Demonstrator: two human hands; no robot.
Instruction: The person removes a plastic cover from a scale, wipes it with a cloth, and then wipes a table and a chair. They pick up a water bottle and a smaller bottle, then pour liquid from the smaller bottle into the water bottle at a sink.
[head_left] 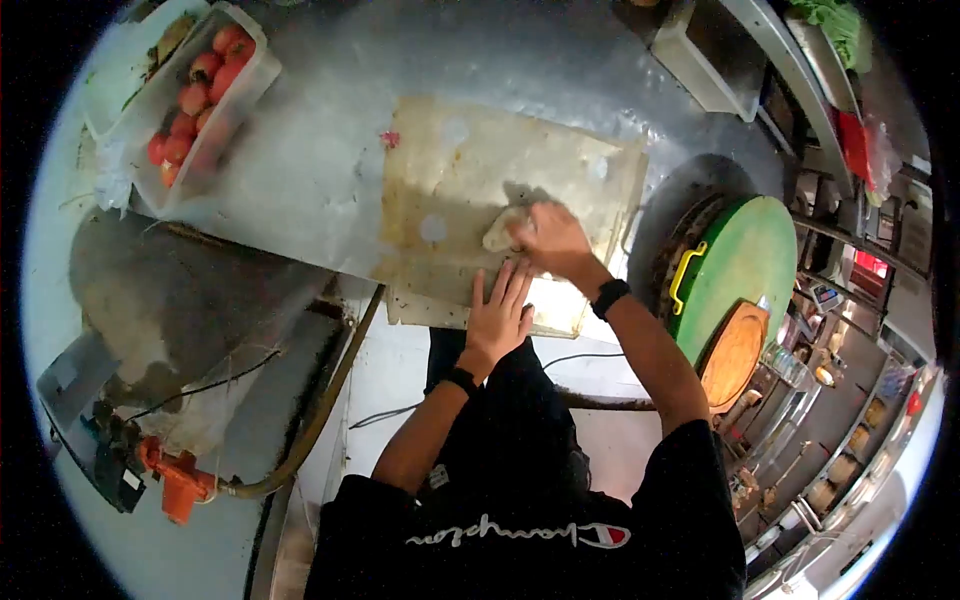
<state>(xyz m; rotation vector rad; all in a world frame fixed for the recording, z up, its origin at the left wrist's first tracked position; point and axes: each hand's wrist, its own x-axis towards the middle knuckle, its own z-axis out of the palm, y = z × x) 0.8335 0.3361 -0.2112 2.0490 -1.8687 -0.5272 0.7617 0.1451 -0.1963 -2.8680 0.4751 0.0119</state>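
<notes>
My right hand (558, 240) is closed on a pale crumpled cloth (503, 230) and presses it against a yellowish, stained plastic sheet (480, 170). Part of the cloth is hidden under my fingers. Just nearer to me, my left hand (498, 310) lies flat on the near part of the sheet, fingers stretched out and holding nothing. The fingertips of my left hand are close to my right hand. Several lighter round patches show on the sheet, which hangs a little over the front edge of the metal table (330, 150).
A plastic bin of tomatoes (200, 90) stands at the back left. To the right are a round green board (745, 260) with a yellow handle and a wooden oval platter (735, 355). An orange valve-like fitting (180, 485) with a hose sits at lower left.
</notes>
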